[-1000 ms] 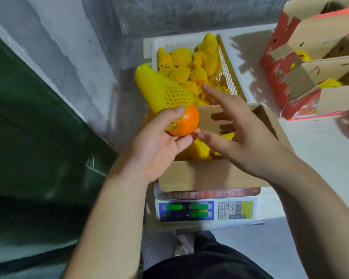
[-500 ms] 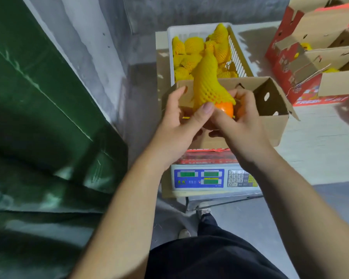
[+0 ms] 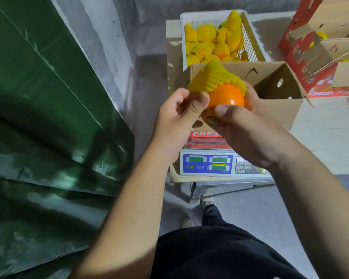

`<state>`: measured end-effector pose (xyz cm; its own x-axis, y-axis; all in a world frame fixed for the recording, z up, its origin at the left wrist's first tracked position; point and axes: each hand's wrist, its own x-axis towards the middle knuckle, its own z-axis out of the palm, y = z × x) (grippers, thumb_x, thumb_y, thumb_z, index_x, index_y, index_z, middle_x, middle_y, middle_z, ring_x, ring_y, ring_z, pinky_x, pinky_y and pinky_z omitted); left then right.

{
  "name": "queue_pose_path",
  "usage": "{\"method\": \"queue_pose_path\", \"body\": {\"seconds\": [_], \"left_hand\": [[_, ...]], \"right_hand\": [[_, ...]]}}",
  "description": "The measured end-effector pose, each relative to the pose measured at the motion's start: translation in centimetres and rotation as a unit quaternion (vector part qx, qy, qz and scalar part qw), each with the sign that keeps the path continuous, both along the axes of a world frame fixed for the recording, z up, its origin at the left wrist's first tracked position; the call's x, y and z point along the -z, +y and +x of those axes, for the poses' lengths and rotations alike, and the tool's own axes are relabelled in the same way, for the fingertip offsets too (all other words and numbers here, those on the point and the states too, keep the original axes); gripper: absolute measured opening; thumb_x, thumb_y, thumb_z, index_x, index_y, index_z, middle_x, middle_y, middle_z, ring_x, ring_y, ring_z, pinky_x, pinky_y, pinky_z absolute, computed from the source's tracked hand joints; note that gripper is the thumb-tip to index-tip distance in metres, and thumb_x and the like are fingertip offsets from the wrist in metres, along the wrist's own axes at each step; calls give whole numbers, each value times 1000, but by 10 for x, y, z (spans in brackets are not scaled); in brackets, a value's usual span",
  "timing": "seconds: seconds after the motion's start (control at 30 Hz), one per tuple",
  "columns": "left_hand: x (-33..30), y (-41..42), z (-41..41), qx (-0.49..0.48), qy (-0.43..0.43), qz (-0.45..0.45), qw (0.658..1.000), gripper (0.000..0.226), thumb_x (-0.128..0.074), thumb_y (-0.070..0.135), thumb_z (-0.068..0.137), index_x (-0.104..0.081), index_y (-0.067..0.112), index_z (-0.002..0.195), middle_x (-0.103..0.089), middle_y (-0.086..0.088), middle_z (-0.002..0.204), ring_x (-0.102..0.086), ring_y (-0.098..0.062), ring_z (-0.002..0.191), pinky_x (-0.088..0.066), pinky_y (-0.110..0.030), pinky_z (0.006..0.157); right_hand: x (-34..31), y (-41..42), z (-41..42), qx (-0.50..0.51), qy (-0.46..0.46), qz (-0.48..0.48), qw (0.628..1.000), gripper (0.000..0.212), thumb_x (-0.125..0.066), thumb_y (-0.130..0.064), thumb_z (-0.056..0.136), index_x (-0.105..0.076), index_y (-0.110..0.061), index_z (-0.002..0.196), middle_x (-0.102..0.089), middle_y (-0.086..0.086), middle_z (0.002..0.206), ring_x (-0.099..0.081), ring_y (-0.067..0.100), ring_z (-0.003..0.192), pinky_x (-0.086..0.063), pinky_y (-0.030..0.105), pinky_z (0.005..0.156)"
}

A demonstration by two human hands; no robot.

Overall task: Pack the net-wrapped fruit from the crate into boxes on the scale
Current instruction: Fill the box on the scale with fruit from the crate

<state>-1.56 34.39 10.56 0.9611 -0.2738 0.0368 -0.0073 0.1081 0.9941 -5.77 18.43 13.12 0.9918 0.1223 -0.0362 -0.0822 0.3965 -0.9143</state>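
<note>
An orange fruit [image 3: 226, 96] sits half out of its yellow foam net [image 3: 215, 78], held in front of the open cardboard box [image 3: 278, 97]. My right hand [image 3: 246, 129] grips the fruit from below, thumb on its front. My left hand [image 3: 179, 113] pinches the lower left edge of the net. The box stands on the electronic scale [image 3: 210, 164]. Behind it, the white crate [image 3: 189, 18] holds several net-wrapped fruit [image 3: 212, 43].
A green tarpaulin [image 3: 38, 117] fills the left side beside a grey wall. Red and brown cartons [image 3: 320, 47] with open flaps stand on the white table at the right. My dark trousers and shoes show below the scale.
The net has slid up, baring more of the orange fruit. My right hand now cups the fruit from below and both hands have come nearer the camera.
</note>
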Motion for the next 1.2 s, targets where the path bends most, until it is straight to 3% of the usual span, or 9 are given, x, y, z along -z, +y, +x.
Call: {"method": "queue_pose_path", "body": {"seconds": [0.1,0.17,0.23,0.33,0.53,0.77,0.93,1.13,1.2], "left_hand": [[4,2,-1,0,20,-6,1000,28,-76,57,89,-67,31,85,-73,-3,91,-71,-18,87,-62,-38,79],[7,5,1,-30,-56,73,995,19,-68,39,99,-64,25,85,-70,4,82,-66,-9,77,-55,-31,71],[8,7,5,-33,-126,143,981,15,-67,37,100,-65,24,91,-71,6,84,-66,-11,78,-55,-36,72],[0,1,1,-15,-137,133,981,12,-67,40,100,-67,28,98,-73,1,89,-70,-20,84,-59,-45,75],[-1,-29,-12,-47,-109,113,987,6,-63,29,104,-60,24,105,-69,-2,96,-68,-21,90,-59,-42,80],[4,-44,-8,-35,-159,117,980,9,-64,29,103,-58,36,99,-65,11,93,-66,-8,88,-54,-18,73],[17,-53,3,27,-172,172,970,22,-66,22,96,-58,28,116,-54,2,117,-60,-18,111,-55,-39,95],[18,-67,15,85,-176,127,972,42,-66,32,99,-54,41,139,-54,17,132,-56,-11,128,-48,-23,104],[16,-69,25,73,-142,126,979,40,-64,27,103,-57,39,140,-63,22,123,-61,-5,120,-47,-12,94]], "right_hand": [[0,-5,-1,11,-12,-22,1000,60,-70,-13,91,-45,-8,146,-58,21,137,-66,35,120,-57,45,95],[2,-4,-1,73,6,-19,997,56,-71,-25,95,-49,-6,143,-62,21,135,-69,34,117,-58,43,89],[7,-4,0,166,33,-84,982,58,-79,-38,88,-54,-14,136,-69,13,124,-73,26,108,-62,42,85],[16,-6,0,260,39,-157,952,64,-82,-49,81,-53,-25,133,-63,0,119,-72,17,105,-64,46,85],[20,-18,3,116,45,-46,991,68,-71,-25,87,-46,-24,149,-59,14,139,-66,30,122,-56,48,101],[19,-21,5,205,10,-96,974,55,-72,-21,90,-54,-29,141,-62,11,133,-67,30,118,-61,49,91],[9,-28,18,169,40,17,985,55,-68,-38,87,-54,-34,140,-69,8,129,-70,24,115,-59,42,93],[8,-66,53,245,-23,-70,967,62,-67,-22,91,-46,-30,148,-67,7,132,-67,28,122,-56,52,98],[1,-93,69,272,-74,-224,933,77,-65,-27,86,-32,-30,156,-57,3,144,-60,23,128,-51,52,105]]}}
